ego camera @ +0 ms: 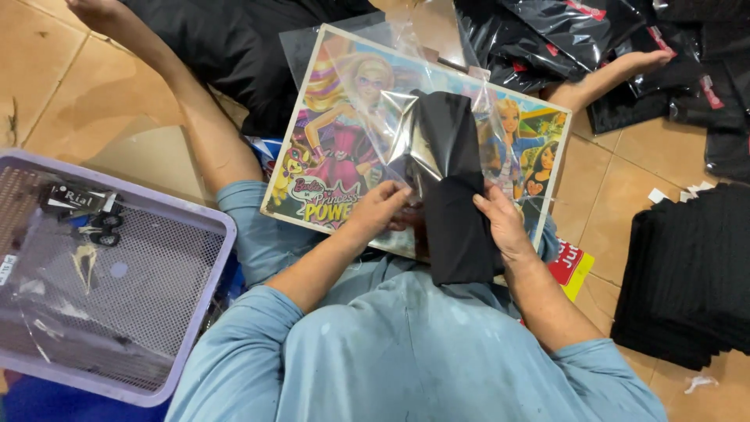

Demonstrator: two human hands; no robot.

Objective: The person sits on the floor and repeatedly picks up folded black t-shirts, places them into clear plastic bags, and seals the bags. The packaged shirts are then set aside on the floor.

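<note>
Seated on the tiled floor, we have a lilac basket (205,215) at left; our left hand (380,209) and right hand (504,227) grip a folded black cloth (453,199), apparently half inside a clear bag (394,94), over a cartoon board (336,148), black stacks (687,281) at right.

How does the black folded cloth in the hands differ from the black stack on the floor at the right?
The folded black cloth is a single piece, partly inside a clear plastic bag and gripped by the left hand and right hand over a cartoon-printed board. The black stack is many pieces, unbagged, lying untouched on the tiled floor. Both are black, flat-folded fabric.
</note>
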